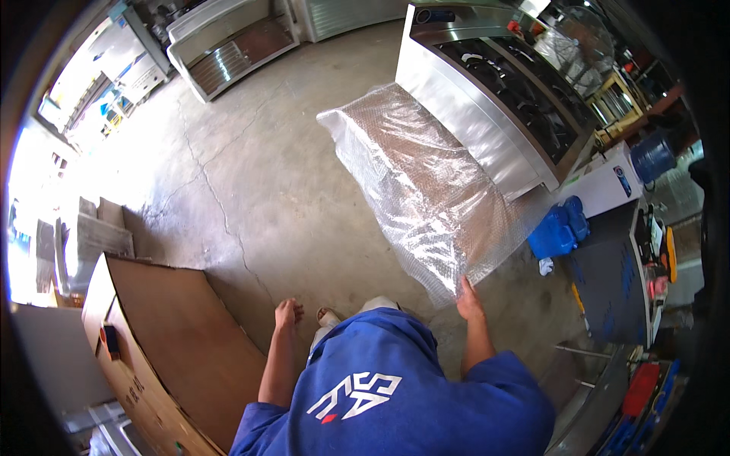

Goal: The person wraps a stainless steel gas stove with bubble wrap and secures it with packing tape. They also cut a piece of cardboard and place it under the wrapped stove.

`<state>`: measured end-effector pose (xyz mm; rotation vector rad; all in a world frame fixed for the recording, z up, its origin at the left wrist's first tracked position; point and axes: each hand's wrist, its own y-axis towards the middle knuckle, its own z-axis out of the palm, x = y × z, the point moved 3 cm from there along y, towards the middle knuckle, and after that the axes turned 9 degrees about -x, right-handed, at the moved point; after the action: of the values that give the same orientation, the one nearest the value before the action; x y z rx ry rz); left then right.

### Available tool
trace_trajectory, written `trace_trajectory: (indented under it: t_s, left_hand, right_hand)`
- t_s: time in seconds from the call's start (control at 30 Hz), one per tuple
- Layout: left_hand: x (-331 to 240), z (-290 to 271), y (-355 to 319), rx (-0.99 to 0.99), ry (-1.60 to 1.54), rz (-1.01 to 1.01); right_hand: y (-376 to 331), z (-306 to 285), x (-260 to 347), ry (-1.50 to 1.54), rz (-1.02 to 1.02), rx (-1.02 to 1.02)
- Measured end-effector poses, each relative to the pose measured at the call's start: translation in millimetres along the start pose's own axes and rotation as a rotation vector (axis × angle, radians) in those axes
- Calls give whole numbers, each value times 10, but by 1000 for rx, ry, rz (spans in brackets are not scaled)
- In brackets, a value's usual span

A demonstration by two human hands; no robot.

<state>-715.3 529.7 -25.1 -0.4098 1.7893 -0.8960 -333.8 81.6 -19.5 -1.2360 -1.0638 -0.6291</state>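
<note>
A large sheet of clear bubble wrap [426, 178] covers something brownish and slopes from the stainless steel stove [464, 106] toward me. My right hand [470, 302] pinches the near corner of the sheet, thumb on top. The sheet is creased and shiny, and its far edge lies against the stove's side. My left hand [287, 313] hangs over the floor beside my leg, its fingers curled in, and I see nothing in it. Black burner grates [517, 87] show on the stove's top.
A big cardboard box [175, 334] stands close on my left, with a small orange-and-black tool [110, 342] on it. A blue plastic jug [559, 228] sits right of the wrap, near a dark panel [612, 273]. Cracked concrete floor [251, 175] stretches ahead toward a steel unit [232, 57].
</note>
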Motion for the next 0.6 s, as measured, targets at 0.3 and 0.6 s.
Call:
trace_trajectory:
  t_s: [0.3,0.6]
  left_hand:
    - [-1706,368,690,313,142,81]
    - [-2456,1149,1558,589,203,-115]
  right_hand:
    - [-532,870,38,206,163,-465]
    - [-1093,949,1468,18,75,-787]
